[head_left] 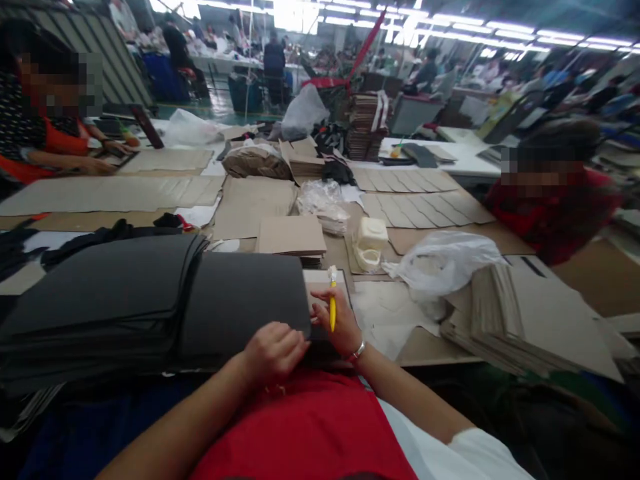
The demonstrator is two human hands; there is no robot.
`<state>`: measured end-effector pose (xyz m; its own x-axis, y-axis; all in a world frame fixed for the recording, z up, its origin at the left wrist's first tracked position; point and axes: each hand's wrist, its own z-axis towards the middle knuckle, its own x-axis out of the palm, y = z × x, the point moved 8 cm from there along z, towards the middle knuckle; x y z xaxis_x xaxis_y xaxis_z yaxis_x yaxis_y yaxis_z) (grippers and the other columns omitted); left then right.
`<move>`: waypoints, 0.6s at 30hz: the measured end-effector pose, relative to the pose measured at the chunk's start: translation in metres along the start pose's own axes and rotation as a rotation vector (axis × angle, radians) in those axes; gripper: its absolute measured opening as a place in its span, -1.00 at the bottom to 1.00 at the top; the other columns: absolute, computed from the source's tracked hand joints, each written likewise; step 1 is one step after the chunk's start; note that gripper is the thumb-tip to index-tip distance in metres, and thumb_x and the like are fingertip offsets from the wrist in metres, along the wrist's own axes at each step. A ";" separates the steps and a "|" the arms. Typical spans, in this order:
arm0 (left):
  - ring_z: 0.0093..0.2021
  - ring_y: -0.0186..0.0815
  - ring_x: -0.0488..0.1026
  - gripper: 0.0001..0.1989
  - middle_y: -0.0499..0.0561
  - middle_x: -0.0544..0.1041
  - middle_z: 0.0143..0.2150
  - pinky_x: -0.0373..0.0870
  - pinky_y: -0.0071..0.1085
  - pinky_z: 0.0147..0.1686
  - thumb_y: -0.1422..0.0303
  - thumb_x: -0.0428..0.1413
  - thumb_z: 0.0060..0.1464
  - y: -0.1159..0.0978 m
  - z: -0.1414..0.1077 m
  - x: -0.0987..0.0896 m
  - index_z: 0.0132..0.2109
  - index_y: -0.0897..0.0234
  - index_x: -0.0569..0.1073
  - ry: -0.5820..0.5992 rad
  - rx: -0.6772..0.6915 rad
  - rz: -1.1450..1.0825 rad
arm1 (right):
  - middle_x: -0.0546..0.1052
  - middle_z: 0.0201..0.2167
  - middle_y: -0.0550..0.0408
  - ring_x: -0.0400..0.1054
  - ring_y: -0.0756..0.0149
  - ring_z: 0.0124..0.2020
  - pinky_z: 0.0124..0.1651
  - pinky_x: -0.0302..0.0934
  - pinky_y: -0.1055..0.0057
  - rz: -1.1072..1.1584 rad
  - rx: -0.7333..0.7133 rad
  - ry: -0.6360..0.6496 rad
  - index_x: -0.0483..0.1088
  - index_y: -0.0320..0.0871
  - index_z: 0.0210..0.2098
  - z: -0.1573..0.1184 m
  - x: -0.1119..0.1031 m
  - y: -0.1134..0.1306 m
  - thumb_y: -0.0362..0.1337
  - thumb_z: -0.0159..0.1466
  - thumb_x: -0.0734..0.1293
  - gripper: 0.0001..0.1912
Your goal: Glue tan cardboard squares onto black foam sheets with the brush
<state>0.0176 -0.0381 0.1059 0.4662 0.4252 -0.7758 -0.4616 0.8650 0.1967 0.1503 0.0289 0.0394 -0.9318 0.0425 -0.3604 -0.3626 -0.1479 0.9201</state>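
My left hand (275,350) is closed at the near right corner of a dark grey sheet (245,293), which lies in front of me. A brush with a yellow handle (333,310) sits in my right hand (341,323), its whitish bristles pointing away from me. The fingers of that hand are partly curled and reach toward the sheet's right edge. Under them is a beige board (317,303), partly covered by the dark sheet and my hand. To the left, more dark grey sheets (105,287) are piled up.
A cut-open white plastic jug (371,243) stands beyond my right hand. Stacked beige boards (293,235), a clear plastic bag (445,257) and a leaning board stack (520,313) surround it. One person (55,120) works at far left, another (555,193) at right.
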 end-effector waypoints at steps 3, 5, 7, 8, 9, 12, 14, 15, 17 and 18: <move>-0.51 -0.39 0.29 -0.78 -0.05 0.34 -0.54 0.21 -0.40 -0.50 0.41 -0.02 0.18 -0.043 0.028 0.056 -0.43 0.27 0.37 0.090 0.100 -0.145 | 0.47 -0.24 0.00 0.42 0.33 -0.39 -0.38 0.33 0.38 -0.235 0.023 -0.147 0.17 -0.13 -0.12 -0.005 -0.031 -0.023 -0.19 0.21 0.27 -0.71; -0.43 -0.36 0.33 -0.78 -0.01 0.39 -0.48 0.27 -0.37 -0.39 0.38 -0.05 0.21 -0.052 0.034 0.081 -0.37 0.28 0.40 0.185 0.102 -0.202 | 0.47 -0.26 0.00 0.41 0.29 -0.35 -0.33 0.33 0.36 -0.333 0.014 -0.206 0.18 -0.13 -0.12 -0.008 -0.050 -0.036 -0.23 0.20 0.26 -0.73; -0.26 -0.29 0.39 -0.79 0.06 0.49 -0.31 0.32 -0.27 -0.19 0.27 -0.03 0.21 -0.045 0.030 0.093 -0.21 0.30 0.43 0.260 0.046 -0.219 | 0.47 -0.25 -0.02 0.41 0.27 -0.32 -0.30 0.32 0.33 -0.403 0.007 -0.236 0.18 -0.14 -0.12 -0.010 -0.064 -0.048 -0.24 0.20 0.24 -0.74; -0.15 -0.23 0.40 -0.73 0.11 0.51 -0.19 0.30 -0.20 -0.07 0.21 0.00 0.18 -0.039 0.026 0.096 -0.11 0.30 0.43 0.290 0.006 -0.217 | 0.47 -0.24 -0.03 0.41 0.26 -0.32 -0.29 0.32 0.32 -0.431 0.006 -0.240 0.18 -0.14 -0.13 -0.010 -0.069 -0.052 -0.24 0.20 0.23 -0.74; -0.04 -0.18 0.38 -0.64 0.14 0.49 -0.06 0.24 -0.14 0.03 0.15 0.04 0.14 -0.031 0.021 0.099 -0.02 0.30 0.40 0.324 -0.038 -0.210 | 0.47 -0.24 -0.04 0.42 0.24 -0.31 -0.28 0.32 0.31 -0.455 0.004 -0.237 0.19 -0.15 -0.13 -0.010 -0.072 -0.056 -0.24 0.20 0.22 -0.75; 0.16 -0.09 0.26 -0.47 0.13 0.37 0.17 0.10 -0.04 0.17 0.12 0.14 0.05 -0.010 0.004 0.107 0.12 0.24 0.33 0.459 -0.170 -0.189 | 0.48 -0.24 -0.06 0.43 0.20 -0.27 -0.23 0.32 0.27 -0.505 -0.008 -0.229 0.20 -0.16 -0.14 -0.005 -0.073 -0.064 -0.24 0.20 0.21 -0.75; 0.17 -0.10 0.26 -0.51 0.11 0.37 0.18 0.12 -0.06 0.16 0.17 0.15 0.05 -0.004 -0.004 0.113 0.12 0.20 0.35 0.551 -0.218 -0.191 | 0.49 -0.24 -0.07 0.43 0.19 -0.26 -0.22 0.31 0.26 -0.530 -0.009 -0.233 0.21 -0.16 -0.13 -0.002 -0.074 -0.066 -0.21 0.21 0.20 -0.75; 0.17 -0.11 0.27 -0.55 0.11 0.38 0.18 0.16 -0.09 0.15 0.21 0.13 0.08 -0.003 -0.006 0.115 0.10 0.20 0.36 0.585 -0.225 -0.193 | 0.49 -0.25 -0.07 0.44 0.19 -0.28 -0.23 0.31 0.27 -0.545 -0.004 -0.224 0.22 -0.16 -0.14 0.000 -0.075 -0.067 -0.19 0.21 0.20 -0.74; 0.16 -0.13 0.30 -0.65 0.13 0.39 0.16 0.24 -0.17 0.10 0.31 0.06 0.15 -0.007 -0.009 0.119 0.08 0.25 0.39 0.632 -0.220 -0.193 | 0.51 -0.25 -0.08 0.45 0.19 -0.32 -0.29 0.30 0.29 -0.594 0.010 -0.183 0.25 -0.16 -0.15 0.004 -0.081 -0.066 -0.12 0.23 0.20 -0.72; 0.17 -0.14 0.30 -0.67 0.15 0.40 0.16 0.26 -0.20 0.08 0.36 0.02 0.17 -0.010 -0.009 0.119 0.07 0.28 0.40 0.647 -0.219 -0.189 | 0.52 -0.25 -0.07 0.45 0.19 -0.35 -0.33 0.29 0.31 -0.621 0.019 -0.164 0.27 -0.16 -0.15 0.007 -0.087 -0.064 -0.09 0.23 0.20 -0.70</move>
<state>0.0711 0.0016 0.0058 0.0430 -0.0293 -0.9986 -0.5896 0.8062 -0.0491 0.2543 0.0412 0.0128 -0.5379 0.2652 -0.8002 -0.8341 -0.0299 0.5508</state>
